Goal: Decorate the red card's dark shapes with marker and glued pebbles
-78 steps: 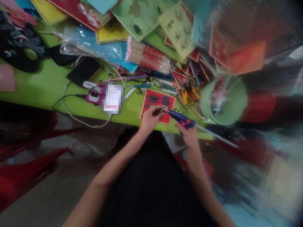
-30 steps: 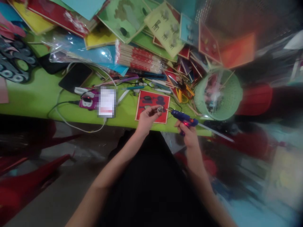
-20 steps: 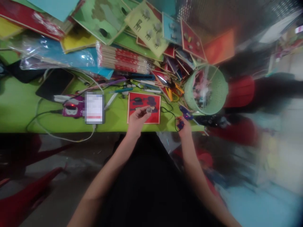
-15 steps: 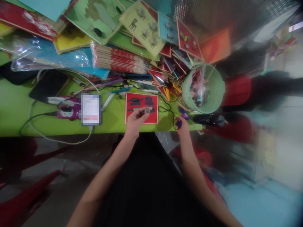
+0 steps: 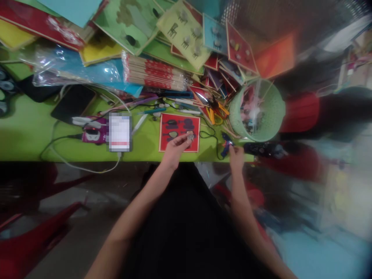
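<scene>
My left hand (image 5: 174, 149) pinches a small greyish, shiny piece (image 5: 190, 136) between thumb and fingertips, over the right part of a red square board (image 5: 179, 149). Dark shapes are on the board, with a dark oval piece (image 5: 171, 122) at upper left and a pale one (image 5: 173, 134) below it. A blue-purple glue gun (image 5: 227, 145) lies to the right of the board, near the table's front edge. Beside its right side is my right hand (image 5: 237, 155), fingertips at or against the gun. Blur hides whether they grip it.
A green basket (image 5: 277, 112) of small items stands at right, with orange-handled pliers (image 5: 213, 114) beside it. Boards and wrapped sticks (image 5: 154, 71) pile up behind. On the left are a phone (image 5: 74, 103), a purple power block (image 5: 94, 131) and cables. A black object (image 5: 261, 149) lies right of my right hand.
The view has shifted, so the table's things appear farther right. My right hand has slid right from the glue gun's handle, which now shows more fully. My left hand still pinches the small piece.
</scene>
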A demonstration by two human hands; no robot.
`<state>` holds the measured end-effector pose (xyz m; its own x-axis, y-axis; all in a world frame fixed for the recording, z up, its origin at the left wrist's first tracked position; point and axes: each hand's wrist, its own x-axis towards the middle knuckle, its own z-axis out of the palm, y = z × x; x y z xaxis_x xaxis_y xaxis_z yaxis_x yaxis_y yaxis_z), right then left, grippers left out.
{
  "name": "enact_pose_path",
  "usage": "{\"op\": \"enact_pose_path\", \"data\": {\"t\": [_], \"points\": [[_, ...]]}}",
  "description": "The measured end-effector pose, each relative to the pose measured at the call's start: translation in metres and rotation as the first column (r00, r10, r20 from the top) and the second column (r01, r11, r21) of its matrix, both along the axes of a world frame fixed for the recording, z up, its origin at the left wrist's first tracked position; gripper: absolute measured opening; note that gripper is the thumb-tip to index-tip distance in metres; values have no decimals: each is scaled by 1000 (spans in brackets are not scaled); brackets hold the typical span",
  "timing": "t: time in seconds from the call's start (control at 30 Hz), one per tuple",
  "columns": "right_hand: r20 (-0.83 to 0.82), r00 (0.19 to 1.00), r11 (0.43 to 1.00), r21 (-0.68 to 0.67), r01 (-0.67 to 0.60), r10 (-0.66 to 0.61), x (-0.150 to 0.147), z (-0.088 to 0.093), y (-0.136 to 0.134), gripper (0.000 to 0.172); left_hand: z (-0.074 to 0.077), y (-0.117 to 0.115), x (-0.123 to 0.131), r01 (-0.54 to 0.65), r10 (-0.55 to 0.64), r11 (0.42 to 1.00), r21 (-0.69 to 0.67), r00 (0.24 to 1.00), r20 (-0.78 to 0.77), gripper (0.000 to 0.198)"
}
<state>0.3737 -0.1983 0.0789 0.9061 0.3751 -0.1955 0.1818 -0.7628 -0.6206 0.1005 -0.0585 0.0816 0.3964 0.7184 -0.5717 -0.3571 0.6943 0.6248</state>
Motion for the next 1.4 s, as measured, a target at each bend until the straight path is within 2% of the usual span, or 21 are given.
{"op": "enact_pose_path", "data": {"t": [0.07,0.13,0.2,0.33,0.43,0.53,0.6,0.67,0.77,0.83,0.9,0.97,1.0,1.17,1.27,1.4], "points": [[107,982,984,69,-166,158,-13,11,7,40,1,-1,1,5,-4,1000,-24,999,33,34],[-10,960,943,193,-272,279,-35,22,22,38,3,-2,3,13,-10,999,-47,998,67,31],[-203,907,903,311,-297,369,-63,32,40,32,6,-4,5,21,-13,997,-72,995,98,31],[-488,754,826,549,-127,440,-110,41,70,28,13,-9,8,36,-24,997,-74,988,150,39],[-583,667,804,594,-40,464,-127,39,81,28,15,-12,8,23,-20,1000,-16,986,167,42],[-599,640,800,599,-39,481,-132,35,83,29,17,-13,7,27,-35,998,55,988,149,40],[-552,673,793,603,-85,492,-133,33,81,29,18,-13,6,33,-43,997,76,990,132,40],[-435,745,782,595,-184,506,-133,35,79,29,19,-13,6,24,-31,999,48,990,138,39],[-112,831,750,508,-424,546,-134,42,76,24,21,-10,5,4,8,998,-57,981,196,39],[145,794,691,417,-590,590,-134,46,74,17,22,-9,5,12,18,992,-123,971,238,39],[354,697,614,329,-717,624,-133,46,73,11,22,-9,4,21,25,986,-167,963,267,39],[494,606,562,255,-787,624,-133,43,74,9,23,-9,4,22,35,980,-197,959,283,37],[542,574,554,222,-803,614,-132,40,75,10,23,-9,4,18,43,978,-209,957,285,37],[653,495,550,141,-823,573,-129,26,78,12,27,-12,7,-7,75,972,-233,955,286,36],[662,480,527,149,-837,575,-128,22,79,13,28,-13,8,-20,95,966,-258,956,279,34],[641,478,545,108,-831,601,-128,19,80,12,27,-13,8,-31,109,961,-274,955,274,29]]}}
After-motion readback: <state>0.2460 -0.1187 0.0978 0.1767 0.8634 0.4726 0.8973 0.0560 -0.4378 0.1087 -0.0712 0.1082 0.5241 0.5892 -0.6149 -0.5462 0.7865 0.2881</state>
